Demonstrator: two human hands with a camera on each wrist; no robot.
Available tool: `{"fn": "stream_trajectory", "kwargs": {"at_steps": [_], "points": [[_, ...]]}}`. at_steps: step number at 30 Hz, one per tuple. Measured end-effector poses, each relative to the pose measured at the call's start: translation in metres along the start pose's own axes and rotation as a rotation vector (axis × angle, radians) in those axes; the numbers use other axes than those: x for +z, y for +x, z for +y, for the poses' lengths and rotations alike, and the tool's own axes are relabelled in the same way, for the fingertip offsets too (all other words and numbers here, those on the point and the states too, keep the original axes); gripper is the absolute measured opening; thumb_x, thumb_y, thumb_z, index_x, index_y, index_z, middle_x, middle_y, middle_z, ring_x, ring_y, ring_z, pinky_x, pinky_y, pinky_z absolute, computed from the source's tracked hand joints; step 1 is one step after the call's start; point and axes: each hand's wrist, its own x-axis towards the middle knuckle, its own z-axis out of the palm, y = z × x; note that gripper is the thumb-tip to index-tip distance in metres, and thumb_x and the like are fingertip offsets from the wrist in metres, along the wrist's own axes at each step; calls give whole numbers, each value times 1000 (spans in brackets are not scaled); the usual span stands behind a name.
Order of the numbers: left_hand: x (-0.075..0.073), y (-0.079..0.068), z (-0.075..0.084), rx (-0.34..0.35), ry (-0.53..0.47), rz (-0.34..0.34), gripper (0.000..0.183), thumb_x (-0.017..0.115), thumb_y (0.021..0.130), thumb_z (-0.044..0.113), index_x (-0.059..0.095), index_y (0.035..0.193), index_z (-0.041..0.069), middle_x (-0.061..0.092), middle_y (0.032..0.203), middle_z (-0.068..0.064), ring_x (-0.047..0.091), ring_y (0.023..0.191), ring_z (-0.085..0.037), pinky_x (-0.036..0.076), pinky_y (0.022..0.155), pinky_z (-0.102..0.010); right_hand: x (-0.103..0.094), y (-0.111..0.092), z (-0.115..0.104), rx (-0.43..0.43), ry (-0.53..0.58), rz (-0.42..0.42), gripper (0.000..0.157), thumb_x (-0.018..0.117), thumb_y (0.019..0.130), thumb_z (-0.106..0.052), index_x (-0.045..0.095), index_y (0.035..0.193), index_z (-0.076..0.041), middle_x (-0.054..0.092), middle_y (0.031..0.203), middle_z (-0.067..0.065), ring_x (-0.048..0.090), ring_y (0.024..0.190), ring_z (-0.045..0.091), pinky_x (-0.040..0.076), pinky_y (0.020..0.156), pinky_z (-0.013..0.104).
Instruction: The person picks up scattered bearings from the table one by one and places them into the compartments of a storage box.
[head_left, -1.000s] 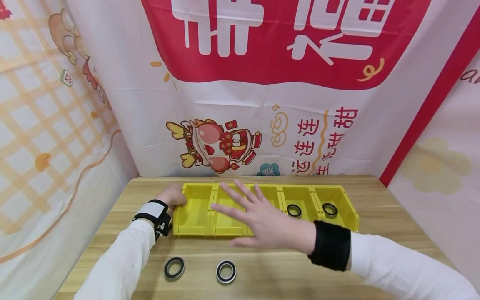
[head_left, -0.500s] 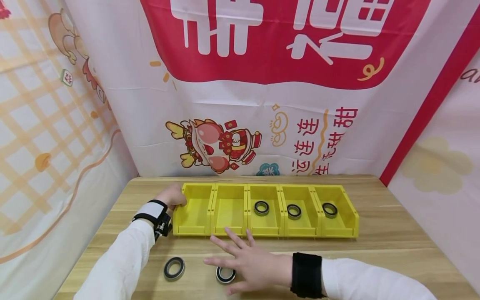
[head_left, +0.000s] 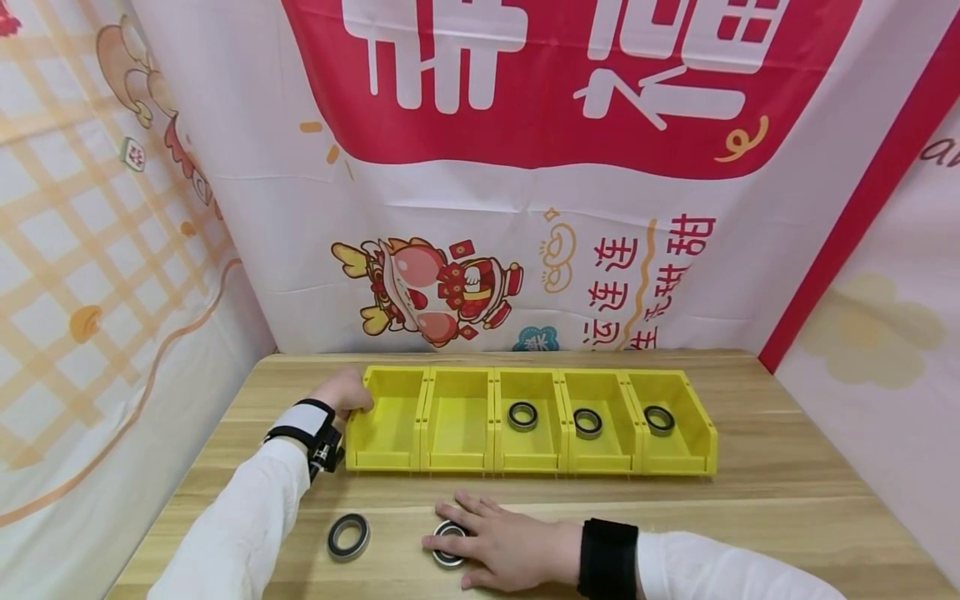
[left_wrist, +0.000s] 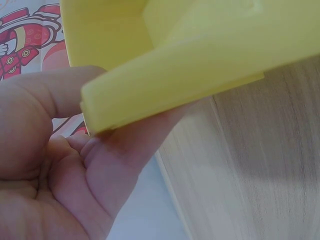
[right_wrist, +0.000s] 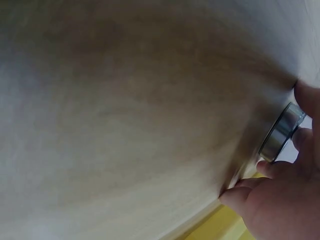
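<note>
My left hand (head_left: 343,392) grips the outer side wall of the leftmost yellow bin (head_left: 360,450). In the left wrist view, thumb and fingers lie on opposite faces of that yellow wall (left_wrist: 150,92). Low over the table, my right hand (head_left: 510,542) spreads its fingers across a ball bearing (head_left: 444,563), partly covering it. Seen from the right wrist, this bearing (right_wrist: 281,134) sits between thumb and fingers, with fingertips against its upper face and other fingertips down at the tabletop. A second bearing (head_left: 335,542) lies flat on the table to the left.
Several yellow bins stand joined in a row along the back of the wooden table (head_left: 750,533). The three right-hand bins each contain one bearing, such as the middle one (head_left: 512,417); the two left ones show bare floors. Printed cloth (head_left: 300,250) hangs behind and at both sides.
My right hand has moved down and toward me from over the bins, onto the right-hand table bearing. This uncovered the middle bin with its bearing. My left hand stays put.
</note>
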Motion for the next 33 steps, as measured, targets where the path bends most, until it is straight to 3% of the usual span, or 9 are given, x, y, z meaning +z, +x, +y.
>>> {"fn": "stream_trajectory", "kwargs": {"at_steps": [11, 14, 17, 21, 27, 33], "points": [[1, 1, -1, -2, -15, -7, 10, 55, 74, -3, 51, 83, -2, 54, 78, -12, 46, 53, -15, 44, 50, -25, 0, 5, 0, -39, -67, 90, 47, 45, 101, -31, 36, 147, -28, 33, 153, 12, 34, 137, 38, 43, 100, 47], [1, 0, 0, 5, -11, -9, 8, 55, 74, -3, 49, 78, 1, 53, 75, -11, 44, 51, -14, 42, 49, -24, -4, 7, -1, -71, -151, 110, 46, 50, 99, -31, 42, 143, -24, 40, 148, 14, 40, 134, 36, 41, 103, 42], [0, 0, 0, 11, -7, -10, 8, 54, 74, -4, 48, 75, 2, 53, 72, -10, 41, 48, -12, 40, 47, -23, -8, 11, -4, -92, -264, 128, 46, 57, 95, -32, 47, 139, -20, 48, 142, 11, 47, 129, 29, 41, 103, 33], [0, 1, 1, 3, -5, -9, 8, 53, 74, -4, 49, 76, 2, 53, 71, -10, 40, 48, -12, 39, 46, -23, -11, 16, -9, -98, -336, 133, 48, 66, 90, -28, 52, 134, -14, 55, 134, 2, 50, 124, 14, 41, 98, 21], [1, 2, 2, 1, -10, -9, 11, 55, 74, -3, 51, 85, -2, 54, 79, -13, 49, 56, -17, 43, 49, -25, -20, 19, -15, -92, -381, 90, 47, 70, 87, -24, 56, 131, -10, 58, 127, 0, 53, 116, 9, 41, 96, 16], [-1, 1, 1, -7, -20, -25, 12, 56, 75, -3, 52, 86, -3, 54, 79, -12, 50, 57, -17, 44, 50, -25, -57, 22, -20, -76, -322, -33, 48, 70, 88, -22, 56, 131, -9, 58, 127, 1, 54, 114, 9, 40, 96, 16]]}}
